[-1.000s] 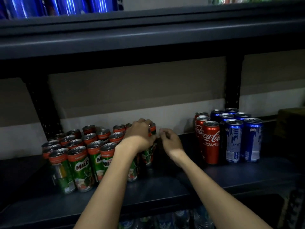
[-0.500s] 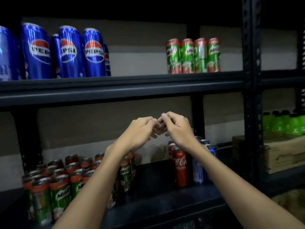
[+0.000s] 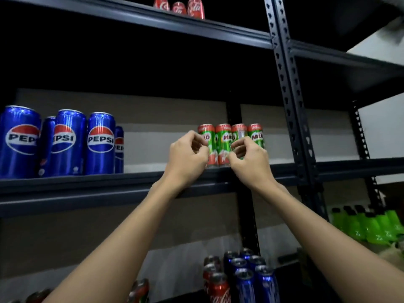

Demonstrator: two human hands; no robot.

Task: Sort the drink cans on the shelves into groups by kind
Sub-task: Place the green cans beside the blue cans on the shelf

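Both arms reached up to the middle shelf (image 3: 109, 184) at frame centre, where four green Milo cans (image 3: 223, 141) stood in a row. The left hand (image 3: 187, 158) and the right hand (image 3: 249, 159) hovered in front of them with fingers curled; whether either actually gripped a can, I couldn't tell. Blue Pepsi cans (image 3: 67, 143) stood at the left, Coca-Cola cans (image 3: 195, 7) on the top shelf.
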